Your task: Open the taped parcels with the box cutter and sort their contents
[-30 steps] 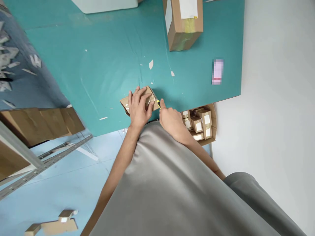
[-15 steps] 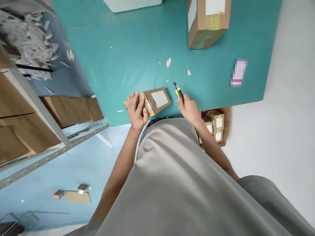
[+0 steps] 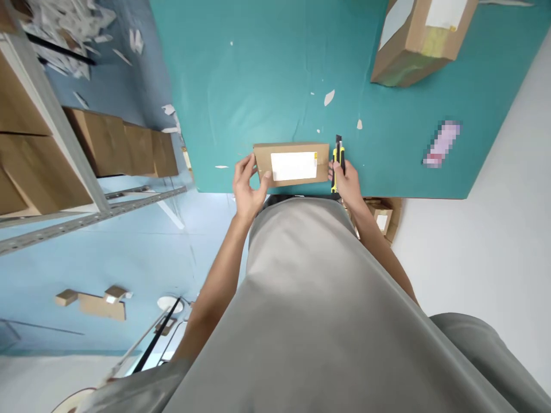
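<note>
A small brown cardboard box (image 3: 263,163) with a white label lies on the green table (image 3: 258,97) near its front edge, its long side running left to right. My left hand (image 3: 249,186) is at the box's left end, thumb on the near corner and fingers at the far side, gripping it. My right hand (image 3: 348,182) is closed around a yellow and black utility knife (image 3: 338,166), whose tip points away from me. Fingers of that hand are beside the box's right end.
A larger taped box (image 3: 413,51) stands at the back right, left of a blurred pink item (image 3: 443,143). White scraps (image 3: 329,97) dot the table. Cartons fill a shelf (image 3: 107,140) at left; a container of small boxes (image 3: 381,218) sits below the table's front edge.
The small box has turned so its label faces up and its long side is level. My right hand has come beside it with the knife; my left hand has shifted to its left end.
</note>
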`<state>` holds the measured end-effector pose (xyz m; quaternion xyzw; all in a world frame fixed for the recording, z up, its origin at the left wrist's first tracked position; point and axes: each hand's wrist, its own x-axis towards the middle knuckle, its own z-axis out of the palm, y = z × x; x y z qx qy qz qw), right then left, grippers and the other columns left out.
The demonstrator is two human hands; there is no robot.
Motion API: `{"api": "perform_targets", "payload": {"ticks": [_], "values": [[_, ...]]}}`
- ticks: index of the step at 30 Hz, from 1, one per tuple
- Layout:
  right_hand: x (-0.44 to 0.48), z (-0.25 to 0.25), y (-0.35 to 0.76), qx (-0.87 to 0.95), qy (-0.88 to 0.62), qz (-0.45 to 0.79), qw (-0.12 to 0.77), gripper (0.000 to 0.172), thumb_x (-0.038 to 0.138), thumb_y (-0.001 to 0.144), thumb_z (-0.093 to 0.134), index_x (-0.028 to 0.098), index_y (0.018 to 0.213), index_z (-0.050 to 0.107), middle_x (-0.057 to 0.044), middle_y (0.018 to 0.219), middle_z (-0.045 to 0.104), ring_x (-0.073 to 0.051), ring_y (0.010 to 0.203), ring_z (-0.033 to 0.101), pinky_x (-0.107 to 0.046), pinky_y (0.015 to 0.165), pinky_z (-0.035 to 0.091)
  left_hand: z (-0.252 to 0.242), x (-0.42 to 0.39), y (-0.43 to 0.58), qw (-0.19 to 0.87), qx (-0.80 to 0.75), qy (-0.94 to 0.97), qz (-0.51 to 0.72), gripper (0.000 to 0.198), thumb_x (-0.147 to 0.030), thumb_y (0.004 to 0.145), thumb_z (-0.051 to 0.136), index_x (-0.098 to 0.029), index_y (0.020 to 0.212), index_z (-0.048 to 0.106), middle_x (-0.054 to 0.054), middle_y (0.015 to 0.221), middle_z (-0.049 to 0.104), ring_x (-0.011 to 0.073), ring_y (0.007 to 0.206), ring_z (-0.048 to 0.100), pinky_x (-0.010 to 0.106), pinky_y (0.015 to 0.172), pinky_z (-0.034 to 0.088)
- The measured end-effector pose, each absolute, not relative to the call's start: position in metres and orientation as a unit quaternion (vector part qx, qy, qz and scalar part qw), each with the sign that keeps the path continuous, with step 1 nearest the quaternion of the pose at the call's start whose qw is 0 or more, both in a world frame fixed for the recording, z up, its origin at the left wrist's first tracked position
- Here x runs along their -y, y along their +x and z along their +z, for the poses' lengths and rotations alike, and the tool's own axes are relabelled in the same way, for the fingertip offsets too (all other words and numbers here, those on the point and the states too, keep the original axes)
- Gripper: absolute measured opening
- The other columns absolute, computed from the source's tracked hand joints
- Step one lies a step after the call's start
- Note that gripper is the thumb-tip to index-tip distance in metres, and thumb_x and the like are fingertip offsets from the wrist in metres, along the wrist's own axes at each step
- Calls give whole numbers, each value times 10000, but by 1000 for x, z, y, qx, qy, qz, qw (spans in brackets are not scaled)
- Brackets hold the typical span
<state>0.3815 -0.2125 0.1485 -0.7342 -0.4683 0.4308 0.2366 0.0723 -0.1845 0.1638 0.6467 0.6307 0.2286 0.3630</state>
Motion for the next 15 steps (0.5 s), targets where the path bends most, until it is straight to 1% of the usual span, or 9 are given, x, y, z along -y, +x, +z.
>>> {"api": "perform_targets", "payload": {"ticks": [3,6,10,13,15], "values": [[223,161,405,475,-771,382,187,714,739,1212,209,216,1338,678,-132,1112,798,-278,1009,784,-432,916,630,143,179,87,455,-601,615,233,951,-909,1060,498,-245,1738,548,214,1650,592,365,1487,685,524,1205,644],[223,167,424,519,-766,349,149,694,709,1223,214,221,1418,668,-147,1169,794,-317,1102,793,-498,1000,621,124,172,102,507,-577,597,231,953,-895,1027,584,-226,1705,570,228,1647,600,381,1437,718,547,1174,664],[214,181,436,536,-773,326,92,631,603,1248,266,176,1472,673,-187,1241,808,-335,1146,792,-501,1036,603,118,164,112,513,-574,594,233,815,-747,1037,689,-288,1696,552,199,1667,619,366,1412,720,547,1155,669],[206,202,429,566,-762,310,39,611,556,1244,313,157,1506,694,-201,1258,823,-353,1125,786,-484,1027,593,120,161,112,518,-563,601,231,641,-663,1054,695,-292,1575,649,174,1660,625,356,1438,702,539,1173,656],[200,215,415,615,-723,316,6,610,549,1241,328,187,1602,662,-181,1340,818,-348,1131,780,-451,1008,589,118,160,111,524,-557,600,233,559,-646,1056,696,-280,1478,705,171,1651,624,360,1461,684,544,1184,648]]}}
